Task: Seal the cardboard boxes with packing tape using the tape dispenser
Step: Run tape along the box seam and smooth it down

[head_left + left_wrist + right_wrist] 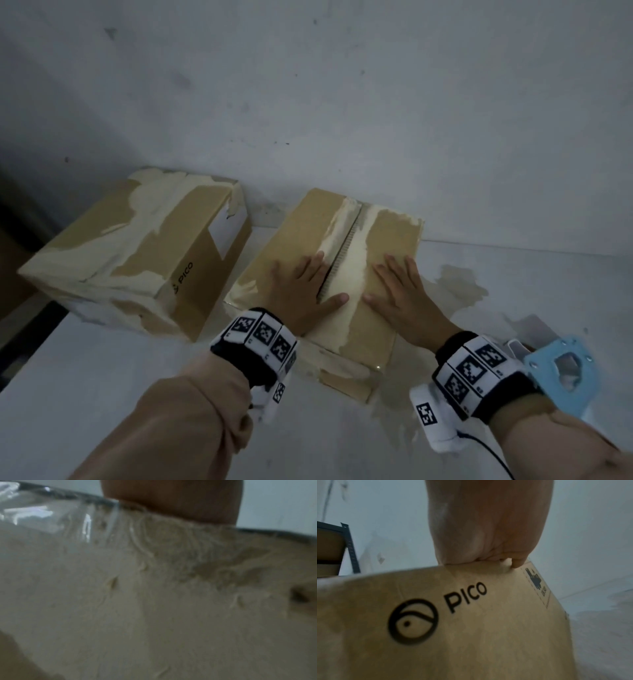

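A cardboard box (294, 240) lies in the middle of the white surface, its two top flaps meeting at a centre seam (342, 246) with torn pale paper along it. My left hand (305, 291) lies flat on the left flap, fingers straight. Flat on the right flap rests my right hand (400, 294). The right wrist view shows the box side (471, 628) printed PICO, with my right hand (488, 527) on its top edge. A light blue tape dispenser (565, 370) lies at the right, just behind my right wrist.
A second cardboard box (137, 253), torn and patched with pale paper, stands to the left, close to the first. A white wall (342, 102) rises just behind both. A stain (459, 284) marks the surface at the right. A dark shelf (349, 547) stands further left.
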{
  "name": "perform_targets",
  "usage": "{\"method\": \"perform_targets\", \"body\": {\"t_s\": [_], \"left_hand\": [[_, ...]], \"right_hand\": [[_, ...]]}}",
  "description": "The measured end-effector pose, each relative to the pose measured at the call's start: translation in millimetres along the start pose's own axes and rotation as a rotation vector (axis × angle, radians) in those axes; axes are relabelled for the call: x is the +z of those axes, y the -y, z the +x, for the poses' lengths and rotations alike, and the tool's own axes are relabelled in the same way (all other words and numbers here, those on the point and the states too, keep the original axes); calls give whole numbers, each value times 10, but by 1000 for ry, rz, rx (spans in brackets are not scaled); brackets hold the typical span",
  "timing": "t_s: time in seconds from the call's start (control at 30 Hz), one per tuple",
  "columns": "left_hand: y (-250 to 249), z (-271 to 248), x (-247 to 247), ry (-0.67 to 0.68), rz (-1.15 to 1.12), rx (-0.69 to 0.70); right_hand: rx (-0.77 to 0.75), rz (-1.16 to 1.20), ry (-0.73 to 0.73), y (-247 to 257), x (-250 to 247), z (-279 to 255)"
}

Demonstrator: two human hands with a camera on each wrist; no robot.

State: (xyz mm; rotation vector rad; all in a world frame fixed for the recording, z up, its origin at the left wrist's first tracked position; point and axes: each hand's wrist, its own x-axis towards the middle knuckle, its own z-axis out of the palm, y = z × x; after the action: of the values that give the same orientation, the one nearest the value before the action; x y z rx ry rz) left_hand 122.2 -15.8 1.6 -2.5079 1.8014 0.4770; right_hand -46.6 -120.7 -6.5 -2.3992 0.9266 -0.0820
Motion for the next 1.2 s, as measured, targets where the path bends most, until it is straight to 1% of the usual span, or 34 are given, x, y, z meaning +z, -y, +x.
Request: {"method": "perform_targets", "body": {"t_s": [0.07,0.17,0.23,0.27,0.37,0.4,0.43,0.5,0.6,0.73,0.87,1.1,1.2], "left_hand": [[33,-62,10,20,-37,14],[112,-222,58,3,-39,39],[168,-350,127,-47,-7,43],[191,-397,157,-85,14,36],[241,-441,206,-170,30,-26],[261,-433,212,-194,30,-46],[302,-422,197,-221,34,-58],[400,-421,183,-247,38,-68],[605,-425,159,-238,27,-83],[780,-361,100,-182,3,-91],[882,-263,30,-169,0,-85],[947,-115,8,-252,63,-116],[914,-138,-1,-234,54,-113]], "right_hand": [[-8,3,-50,20,21,13],[-1,-15,-54,48,44,83],[25,-31,-57,74,49,153],[50,-18,-81,100,51,190],[137,37,-224,243,92,270],[148,36,-246,291,112,291],[144,37,-244,343,131,333],[134,76,-186,412,178,391],[110,119,-98,517,273,498],[145,53,-117,666,357,647],[155,30,-97,715,351,781],[173,-40,-45,697,319,998],[191,-9,2,683,269,975]]}}
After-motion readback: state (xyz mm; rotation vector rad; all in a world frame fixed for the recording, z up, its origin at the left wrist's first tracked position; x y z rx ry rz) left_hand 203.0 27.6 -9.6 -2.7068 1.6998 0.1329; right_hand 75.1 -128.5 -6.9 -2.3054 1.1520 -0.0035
